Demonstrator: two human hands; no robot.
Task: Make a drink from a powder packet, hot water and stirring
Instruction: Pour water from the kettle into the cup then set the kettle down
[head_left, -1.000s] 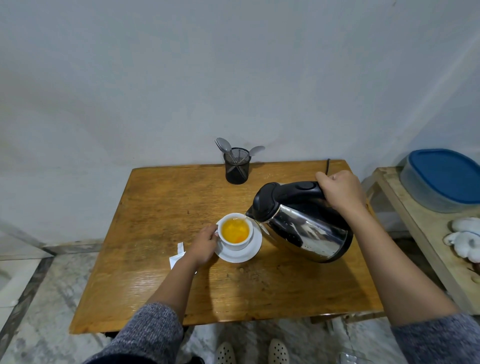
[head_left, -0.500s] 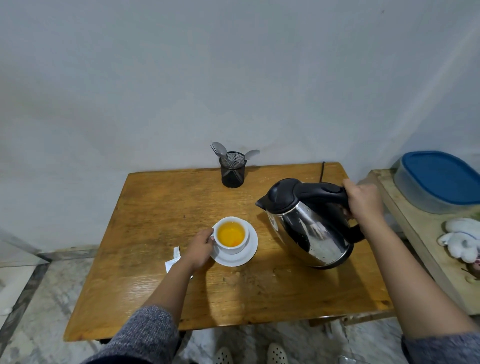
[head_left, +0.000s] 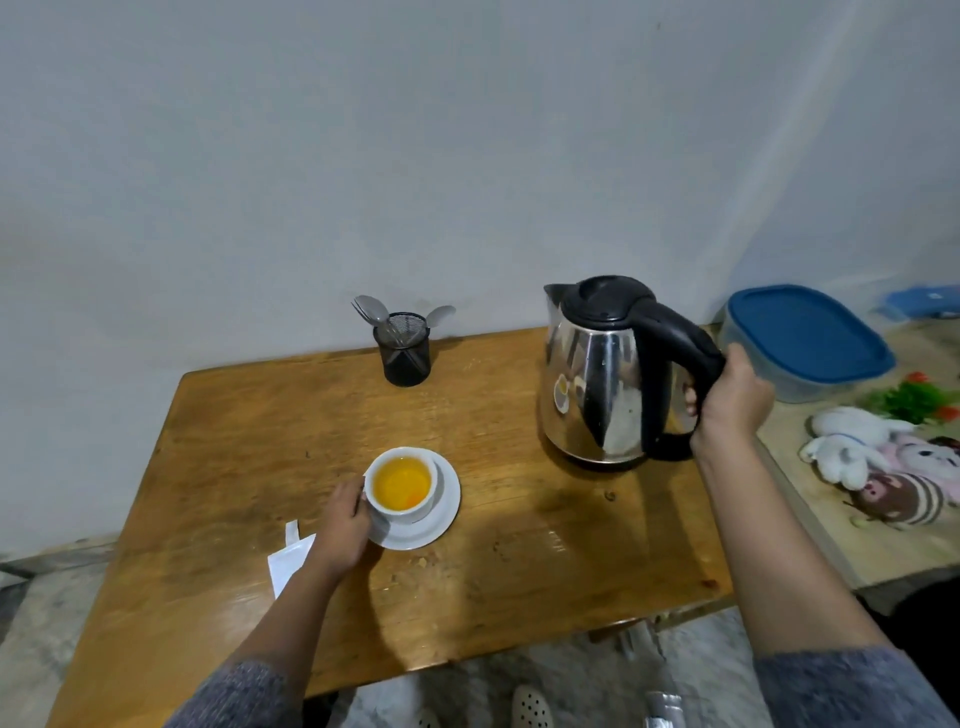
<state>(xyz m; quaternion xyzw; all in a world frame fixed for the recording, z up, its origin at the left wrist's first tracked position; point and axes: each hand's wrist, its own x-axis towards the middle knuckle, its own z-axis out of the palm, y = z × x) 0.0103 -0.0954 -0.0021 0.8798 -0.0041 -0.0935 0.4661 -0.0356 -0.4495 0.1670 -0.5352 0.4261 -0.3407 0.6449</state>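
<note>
A white cup (head_left: 415, 512) holding orange liquid sits on a white saucer (head_left: 444, 519) near the middle of the wooden table (head_left: 249, 457). My left hand (head_left: 343, 525) rests against the cup's left side and grips it. A steel kettle (head_left: 597, 384) with a black lid and handle stands upright on the table at the right. My right hand (head_left: 727, 402) is closed around its handle. A torn white powder packet (head_left: 288, 553) lies on the table just left of my left wrist.
A black mesh holder (head_left: 404, 348) with spoons stands at the table's back edge by the wall. To the right, a lower bench carries a blue-lidded container (head_left: 802, 338), soft toys (head_left: 878, 462) and some plastic greenery. Crumbs of powder lie in front of the saucer.
The kettle went from tilted over the cup to upright, moving right and back onto the table. My left hand stayed at the cup.
</note>
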